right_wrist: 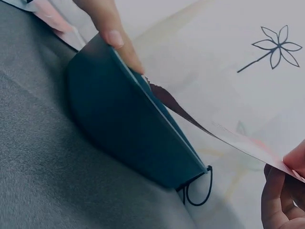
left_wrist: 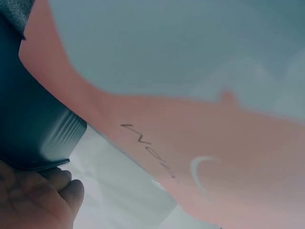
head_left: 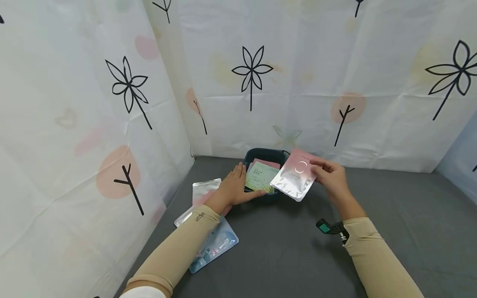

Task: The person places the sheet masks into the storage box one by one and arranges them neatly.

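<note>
A dark teal storage bin (head_left: 265,198) stands at the back of the grey table. Gripping its front left rim is my left hand (head_left: 235,186), the thumb along the front. Inside lie a green sachet (head_left: 259,176) and a pink one (head_left: 268,164) behind it. My right hand (head_left: 331,180) pinches a pink and silver sheet mask packet (head_left: 296,176) by its right edge. The packet tilts beside the bin's right side and overlaps its rim in the head view. In the left wrist view, the packet (left_wrist: 157,143) looms close before the camera.
Left of the bin, partly under my left forearm, lie a silver and pink packet (head_left: 206,190) and a blue packet (head_left: 220,240). A thin black cord (right_wrist: 211,186) hangs at the bin's back corner. Patterned white cloth (head_left: 302,82) rises behind the table.
</note>
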Tool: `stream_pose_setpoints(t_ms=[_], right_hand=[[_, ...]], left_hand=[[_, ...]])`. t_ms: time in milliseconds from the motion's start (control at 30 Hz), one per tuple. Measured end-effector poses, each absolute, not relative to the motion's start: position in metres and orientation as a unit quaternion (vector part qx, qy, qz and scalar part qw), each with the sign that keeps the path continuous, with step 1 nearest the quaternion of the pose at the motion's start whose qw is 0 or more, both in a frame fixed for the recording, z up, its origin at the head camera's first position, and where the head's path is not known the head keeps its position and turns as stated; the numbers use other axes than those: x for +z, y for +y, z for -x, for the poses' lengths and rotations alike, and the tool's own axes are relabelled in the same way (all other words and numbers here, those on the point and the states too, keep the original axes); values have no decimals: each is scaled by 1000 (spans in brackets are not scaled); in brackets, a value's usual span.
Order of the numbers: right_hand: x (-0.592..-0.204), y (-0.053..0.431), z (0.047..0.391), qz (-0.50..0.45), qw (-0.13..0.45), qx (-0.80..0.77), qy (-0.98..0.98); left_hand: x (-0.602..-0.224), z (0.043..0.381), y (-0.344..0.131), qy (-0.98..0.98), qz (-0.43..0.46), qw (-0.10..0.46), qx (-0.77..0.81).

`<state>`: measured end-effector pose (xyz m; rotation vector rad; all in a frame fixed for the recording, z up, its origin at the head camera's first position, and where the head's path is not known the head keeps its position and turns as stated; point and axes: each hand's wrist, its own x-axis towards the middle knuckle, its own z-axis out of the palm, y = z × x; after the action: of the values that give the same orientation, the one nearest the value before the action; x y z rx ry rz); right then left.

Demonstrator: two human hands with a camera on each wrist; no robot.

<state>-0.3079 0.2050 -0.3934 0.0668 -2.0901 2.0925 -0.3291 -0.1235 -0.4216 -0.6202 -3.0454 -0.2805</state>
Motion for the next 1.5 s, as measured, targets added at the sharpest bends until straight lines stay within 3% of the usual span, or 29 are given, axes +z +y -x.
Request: stream_pose_setpoints(t_ms=[500,700,833,1067,1267,1500], right_hand=[[-397,166,331,-71,32,644,-761],[-398,158,334,-150,7,507,-849],[-401,154,334,-145,-4,444,-884],[-407,152,332,-65,26,468,-881],[-408,156,327,-61,53,448,-890],[-405,151,327,-110,-32,397,-911]], left_hand=[[-422,328,-124,-976,190,4,-101],[-422,329,-124,-975,196,-4,-105],[-421,328,-124,-975,196,0,-108],[-419,328,-126,-973,202,3,-109],[-418,328,-125,-974,201,1,-107],[-416,326,-125,-975,199,0,-100]])
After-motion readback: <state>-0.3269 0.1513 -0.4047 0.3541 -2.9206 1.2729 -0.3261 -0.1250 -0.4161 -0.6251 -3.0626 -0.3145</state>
